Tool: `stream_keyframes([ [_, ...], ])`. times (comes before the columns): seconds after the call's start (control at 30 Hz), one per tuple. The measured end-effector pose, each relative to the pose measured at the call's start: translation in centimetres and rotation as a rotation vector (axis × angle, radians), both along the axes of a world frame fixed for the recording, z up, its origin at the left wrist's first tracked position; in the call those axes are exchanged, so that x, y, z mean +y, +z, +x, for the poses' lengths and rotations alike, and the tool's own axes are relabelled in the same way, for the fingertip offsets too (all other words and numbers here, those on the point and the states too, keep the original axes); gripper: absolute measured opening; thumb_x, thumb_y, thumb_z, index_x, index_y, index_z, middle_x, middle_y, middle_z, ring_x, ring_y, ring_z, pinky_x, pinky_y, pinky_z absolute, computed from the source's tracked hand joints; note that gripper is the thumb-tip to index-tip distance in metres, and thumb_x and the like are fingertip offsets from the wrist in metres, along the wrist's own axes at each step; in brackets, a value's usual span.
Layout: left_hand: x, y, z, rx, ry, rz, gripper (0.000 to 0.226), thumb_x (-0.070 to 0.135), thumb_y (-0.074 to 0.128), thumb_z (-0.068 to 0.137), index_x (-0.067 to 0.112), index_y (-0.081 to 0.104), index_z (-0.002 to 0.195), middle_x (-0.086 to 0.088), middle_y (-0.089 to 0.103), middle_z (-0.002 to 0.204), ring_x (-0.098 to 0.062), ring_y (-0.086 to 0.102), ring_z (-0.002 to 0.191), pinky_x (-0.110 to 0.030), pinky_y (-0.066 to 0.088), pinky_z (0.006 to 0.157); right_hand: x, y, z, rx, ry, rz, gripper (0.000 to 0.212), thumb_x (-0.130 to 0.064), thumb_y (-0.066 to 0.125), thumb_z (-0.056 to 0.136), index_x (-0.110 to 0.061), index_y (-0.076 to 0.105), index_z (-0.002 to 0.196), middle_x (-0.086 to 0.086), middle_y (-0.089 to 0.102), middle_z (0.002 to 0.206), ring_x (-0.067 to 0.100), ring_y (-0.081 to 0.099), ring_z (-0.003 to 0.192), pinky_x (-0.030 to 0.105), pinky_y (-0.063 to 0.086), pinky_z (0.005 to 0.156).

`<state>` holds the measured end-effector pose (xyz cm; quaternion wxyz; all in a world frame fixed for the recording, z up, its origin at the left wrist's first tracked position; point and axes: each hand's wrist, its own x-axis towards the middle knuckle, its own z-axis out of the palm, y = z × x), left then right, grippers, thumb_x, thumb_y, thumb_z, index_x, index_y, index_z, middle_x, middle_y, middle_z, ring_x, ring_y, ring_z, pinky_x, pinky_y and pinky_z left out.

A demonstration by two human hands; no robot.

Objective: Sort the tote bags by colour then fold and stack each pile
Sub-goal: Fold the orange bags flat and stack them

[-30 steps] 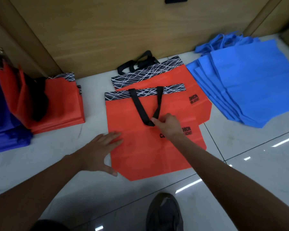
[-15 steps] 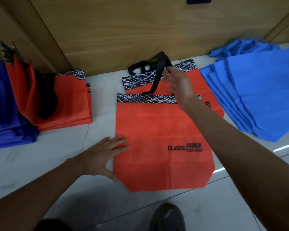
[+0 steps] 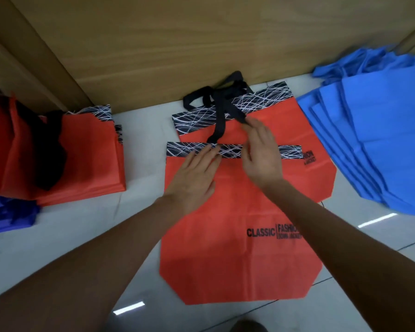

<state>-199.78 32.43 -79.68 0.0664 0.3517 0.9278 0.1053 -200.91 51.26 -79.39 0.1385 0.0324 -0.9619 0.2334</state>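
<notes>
A red tote bag [image 3: 230, 255] with a black-and-white patterned top band lies flat on the floor in front of me, on top of a second red tote bag [image 3: 283, 125]. My left hand [image 3: 197, 176] rests flat on the top bag, fingertips on its band. My right hand [image 3: 261, 152] hovers over the band, its fingertips at the black handle [image 3: 219, 125], which is flipped back over the rear bag. I cannot tell if the fingers pinch the strap.
A stack of folded red bags [image 3: 82, 161] sits at the left, with dark blue bags [image 3: 7, 216] at the left edge. Spread light blue bags [image 3: 379, 144] lie at the right. A wooden wall [image 3: 201, 44] stands behind. A shoe [image 3: 247, 327] shows at the bottom.
My left hand moved from the bag's left edge up to its patterned band. My right hand came back from the far bag toward the band. The handle stays flipped back.
</notes>
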Motion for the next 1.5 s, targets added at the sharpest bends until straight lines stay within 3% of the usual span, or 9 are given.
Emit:
stream_keyframes([
  [0.1,2.0,-0.7,-1.9,-0.132,0.079,-0.099,0.072,0.038,0.038,0.095,0.008,0.001,0.149,-0.006,-0.009,0.157,-0.019,0.000,0.145,-0.037,0.004,0.117,1.1,-1.8,1.8,-0.222,0.046,0.243,0.053,-0.027,0.030,0.096,-0.003,0.037,0.142,0.013,0.033,0.151,0.026,0.028,0.140,0.040,0.018,0.115],
  [0.2,3.0,-1.1,-2.8,-0.126,0.152,-0.134,0.070,0.045,0.037,0.094,0.009,0.011,0.148,-0.003,0.004,0.158,-0.019,0.011,0.142,-0.036,0.013,0.112,2.2,-3.0,2.0,-0.453,0.025,0.184,0.057,-0.036,0.032,0.101,-0.012,0.015,0.150,0.003,0.010,0.159,0.016,0.004,0.146,0.034,-0.001,0.116],
  [0.37,2.3,-0.8,-3.5,-0.147,0.161,0.070,0.053,0.036,0.047,0.092,0.014,0.037,0.139,0.003,0.023,0.153,-0.021,0.026,0.132,-0.039,0.021,0.107,3.2,-1.0,1.7,-0.487,0.049,-0.123,0.066,-0.029,0.044,0.082,-0.007,0.034,0.144,0.009,0.022,0.155,0.023,0.022,0.143,0.039,0.016,0.117],
  [0.67,-6.4,-1.5,7.9,-0.105,0.094,0.139,0.061,0.054,0.026,0.095,0.010,0.056,0.125,-0.012,0.043,0.142,-0.025,0.037,0.126,-0.035,0.025,0.104,4.9,1.7,14.4,-0.404,-0.236,-0.215,0.048,0.000,0.051,0.089,-0.007,0.046,0.136,0.010,0.034,0.149,0.028,0.035,0.133,0.033,0.029,0.107],
  [0.8,-7.3,-0.5,13.6,-0.255,0.486,0.283,0.047,0.033,0.057,0.086,0.008,0.055,0.126,-0.021,0.035,0.142,-0.036,0.037,0.127,-0.040,0.029,0.106,4.4,1.0,21.0,-0.487,-0.636,-0.214,0.032,-0.024,0.045,0.092,-0.005,0.053,0.117,0.017,0.053,0.120,0.035,0.047,0.109,0.040,0.039,0.087],
  [0.93,-6.5,0.3,15.9,-0.449,0.740,0.464,0.044,0.025,0.062,0.074,0.009,0.064,0.115,-0.020,0.047,0.127,-0.034,0.045,0.118,-0.039,0.034,0.104,4.0,0.8,22.7,-0.644,-0.693,-0.350,0.047,-0.026,0.061,0.083,-0.006,0.048,0.123,0.016,0.048,0.121,0.037,0.045,0.109,0.043,0.035,0.096],
  [1.03,-6.0,1.7,15.2,-0.606,0.929,0.707,0.024,-0.002,0.059,0.081,0.001,0.065,0.104,-0.013,0.061,0.102,-0.024,0.056,0.100,-0.031,0.045,0.080,3.4,2.5,22.6,-0.614,-0.736,-0.583,0.048,-0.021,0.056,0.081,-0.011,0.046,0.127,0.014,0.058,0.114,0.030,0.055,0.102,0.044,0.045,0.093],
  [1.37,-7.5,6.4,11.3,-1.016,1.119,1.035,0.026,-0.004,0.046,0.090,0.008,0.059,0.110,-0.008,0.062,0.089,-0.015,0.057,0.073,-0.019,0.049,0.057,7.5,8.6,21.2,-0.481,-0.471,-1.075,0.049,0.004,0.030,0.091,-0.018,0.058,0.124,0.010,0.060,0.084,0.025,0.055,0.074,0.026,0.050,0.061],
  [1.5,-8.8,6.6,11.2,-1.170,1.181,1.054,0.017,0.001,0.049,0.088,0.007,0.062,0.096,-0.002,0.066,0.072,-0.013,0.059,0.063,-0.023,0.048,0.055,9.3,7.8,21.6,-0.621,-0.344,-1.048,0.055,0.021,0.033,0.083,-0.013,0.066,0.112,0.020,0.068,0.103,0.032,0.064,0.096,0.042,0.052,0.090],
])
